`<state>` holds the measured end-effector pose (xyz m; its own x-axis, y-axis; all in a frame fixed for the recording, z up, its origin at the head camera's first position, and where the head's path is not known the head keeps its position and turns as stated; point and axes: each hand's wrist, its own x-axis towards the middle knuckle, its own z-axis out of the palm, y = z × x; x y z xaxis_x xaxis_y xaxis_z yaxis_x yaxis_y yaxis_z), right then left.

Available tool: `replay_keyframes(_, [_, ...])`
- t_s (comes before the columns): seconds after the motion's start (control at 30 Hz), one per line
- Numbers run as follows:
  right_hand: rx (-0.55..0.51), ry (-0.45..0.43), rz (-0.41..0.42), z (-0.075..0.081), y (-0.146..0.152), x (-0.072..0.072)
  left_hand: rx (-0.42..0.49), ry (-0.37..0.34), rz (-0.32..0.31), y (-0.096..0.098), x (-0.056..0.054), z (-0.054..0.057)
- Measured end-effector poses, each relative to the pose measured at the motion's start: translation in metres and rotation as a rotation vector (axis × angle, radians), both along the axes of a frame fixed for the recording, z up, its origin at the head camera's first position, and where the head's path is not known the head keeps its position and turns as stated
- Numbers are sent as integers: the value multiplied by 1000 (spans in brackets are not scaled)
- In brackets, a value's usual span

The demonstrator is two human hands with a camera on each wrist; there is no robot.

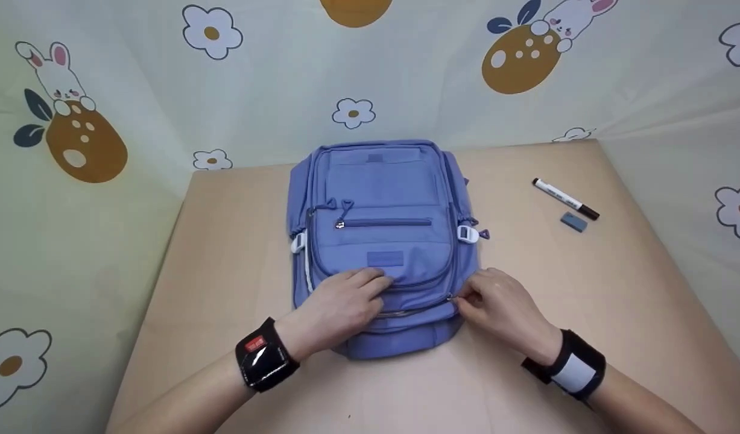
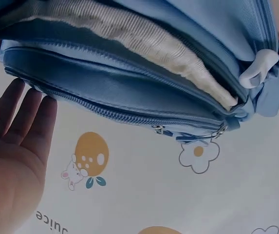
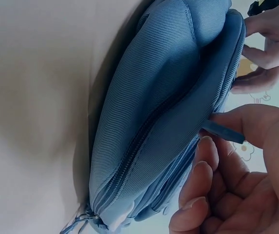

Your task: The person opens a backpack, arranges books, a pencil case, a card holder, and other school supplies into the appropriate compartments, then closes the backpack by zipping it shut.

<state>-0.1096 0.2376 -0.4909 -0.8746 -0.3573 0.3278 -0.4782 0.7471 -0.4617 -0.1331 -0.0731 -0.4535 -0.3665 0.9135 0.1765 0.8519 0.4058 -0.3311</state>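
A periwinkle-blue backpack (image 1: 379, 181) lay front side up in the middle of the frame, its top toward the upper edge. At lower centre, a person's left hand (image 1: 339, 307) rested on the lower front, fingers extended and loose, touching the fabric rather than gripping it. Right of it, the right hand (image 1: 499, 301) pinched a fabric zipper pull (image 3: 225, 132) between thumb and fingers.

The cloth looked soft and pliable, sagging into folds around the lower pockets, so it would probably give when tugged; the bag seemed fairly light and unlikely to break. The zipper pull, thin but easy to pinch, seemed the best place to hold, with a flat palm steadying the fabric beside it.

Beneath was a smooth, light-brown tabletop (image 1: 225, 253). At right lay a white marker (image 1: 566, 198) with a dark grey-blue block (image 1: 573, 222) just beside it. Pale curtains (image 1: 279, 102) printed with rabbits, orange fruit and flowers enclosed the table.
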Motion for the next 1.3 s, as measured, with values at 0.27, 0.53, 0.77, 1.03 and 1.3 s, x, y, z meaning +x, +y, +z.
replay_keyframes(0.27, [-26, -48, 6, 4, -1, 0, 18, -39, 4, -2, 0, -4])
replay_keyframes(0.53, [-63, -137, 57, 10, -16, 2, 25, -50, 12, -3, 1, -5])
replay_keyframes(0.77, [-28, -94, 85, 14, -44, 2, 24, -45, 19, -3, 1, -7])
replay_keyframes(1.03, [-13, -62, 125, 12, -60, 2, 46, -56, 22, -2, 1, -7])
replay_keyframes(1.3, [-38, -142, 115, 15, -56, -1, 176, -70, -28, -14, 0, -9])
